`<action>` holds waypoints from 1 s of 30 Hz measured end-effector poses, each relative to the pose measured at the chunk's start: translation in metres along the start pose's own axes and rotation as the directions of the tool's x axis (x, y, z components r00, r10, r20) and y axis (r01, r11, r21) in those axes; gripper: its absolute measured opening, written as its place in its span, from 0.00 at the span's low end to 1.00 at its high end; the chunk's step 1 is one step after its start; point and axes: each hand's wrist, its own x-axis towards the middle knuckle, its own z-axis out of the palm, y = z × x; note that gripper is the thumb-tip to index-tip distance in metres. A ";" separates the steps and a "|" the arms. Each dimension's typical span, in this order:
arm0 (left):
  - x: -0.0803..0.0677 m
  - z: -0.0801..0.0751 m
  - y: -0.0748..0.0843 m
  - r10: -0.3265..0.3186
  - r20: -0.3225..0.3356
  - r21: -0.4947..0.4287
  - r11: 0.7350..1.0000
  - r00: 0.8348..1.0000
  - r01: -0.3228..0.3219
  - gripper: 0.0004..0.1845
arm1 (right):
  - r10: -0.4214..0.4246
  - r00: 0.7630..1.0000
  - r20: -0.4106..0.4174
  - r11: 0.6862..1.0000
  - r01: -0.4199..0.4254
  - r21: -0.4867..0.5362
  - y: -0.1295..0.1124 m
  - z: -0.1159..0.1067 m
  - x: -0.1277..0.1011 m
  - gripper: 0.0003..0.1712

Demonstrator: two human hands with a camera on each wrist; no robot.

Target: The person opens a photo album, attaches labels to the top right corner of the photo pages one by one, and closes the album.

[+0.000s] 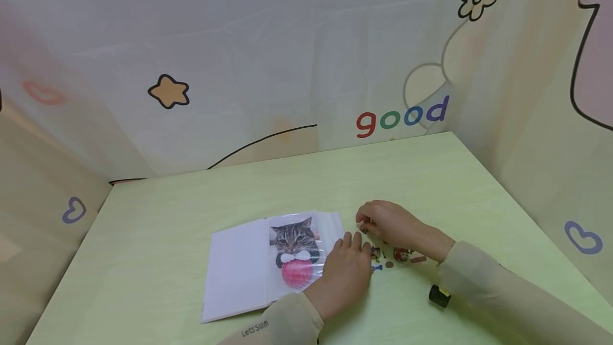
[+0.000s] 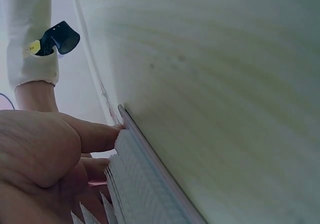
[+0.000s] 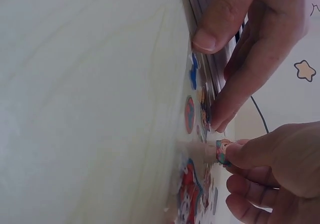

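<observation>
A photo album (image 1: pixel 237 270) lies spread on the table, a cat photo (image 1: pixel 294 238) in the clear sleeve of its right page. My left hand (image 1: pixel 348 270) rests across the album's right edge with fingers extended, reaching the transparent sticker sheet beside it. In the left wrist view its thumb touches the album's page edges (image 2: pixel 142 176). Between thumb and forefinger my right hand (image 1: pixel 390 222) pinches a small character sticker (image 3: pixel 223 152), close over the sheet's far part. A red character sticker (image 1: pixel 401 254) and a blue sticker (image 1: pixel 377 268) show on the sheet between the hands.
A black wrist camera (image 1: pixel 439 296) sits under the right sleeve. The pale green table (image 1: pixel 153 228) stretches around the album. Behind and beside it hang printed curtains (image 1: pixel 268 79) with a star, flower and the word "good".
</observation>
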 end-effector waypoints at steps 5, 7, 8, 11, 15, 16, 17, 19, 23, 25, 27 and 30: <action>0.000 0.001 0.000 0.001 0.027 -0.006 1.000 1.000 0.000 0.20 | 0.027 1.000 0.013 0.999 -0.027 0.035 0.002 -0.001 -0.001 0.04; -0.001 0.001 0.000 -0.002 0.031 -0.004 1.000 1.000 0.002 0.20 | 0.027 1.000 0.016 0.998 -0.027 0.049 0.003 -0.001 -0.001 0.06; -0.001 0.000 0.001 -0.001 0.036 0.004 1.000 0.999 0.001 0.21 | 0.025 1.000 0.017 0.998 -0.026 0.058 0.003 -0.002 -0.002 0.07; -0.001 0.000 0.001 -0.002 0.035 0.020 1.000 0.999 0.002 0.21 | 0.016 1.000 0.009 0.997 -0.016 0.073 0.003 -0.004 -0.004 0.08; -0.001 0.000 0.002 -0.001 0.016 0.039 0.999 1.000 0.001 0.21 | 0.015 1.000 0.000 0.996 -0.015 0.088 0.003 -0.006 -0.007 0.08; -0.002 0.001 0.002 0.001 0.010 0.042 0.999 1.000 -0.001 0.20 | 0.015 1.000 0.000 0.995 -0.015 0.096 0.003 -0.006 -0.008 0.08; -0.002 0.001 0.002 0.001 0.008 0.042 0.999 1.000 -0.001 0.20 | 0.020 1.000 0.002 0.995 -0.020 0.102 0.004 -0.006 -0.009 0.08; -0.002 0.001 0.002 0.002 0.001 0.040 0.999 1.000 -0.002 0.19 | 0.019 1.000 0.002 0.993 -0.019 0.117 0.005 -0.007 -0.010 0.08; -0.002 0.002 0.002 0.009 -0.007 0.042 0.999 1.000 -0.009 0.17 | 0.074 0.997 0.009 0.985 -0.074 0.157 0.007 -0.009 -0.012 0.06; -0.002 0.002 0.002 0.012 -0.008 0.040 0.999 1.000 -0.011 0.17 | 0.103 0.995 0.008 0.979 -0.102 0.177 0.009 -0.011 -0.014 0.04; -0.002 0.001 0.002 0.012 0.003 0.039 0.999 1.000 -0.012 0.17 | 0.126 0.992 0.010 0.971 -0.126 0.206 0.010 -0.011 -0.015 0.02; -0.001 -0.001 0.002 0.004 0.024 0.022 1.000 1.000 -0.005 0.17 | 0.129 0.991 0.025 0.955 -0.131 0.265 0.012 -0.011 -0.015 0.02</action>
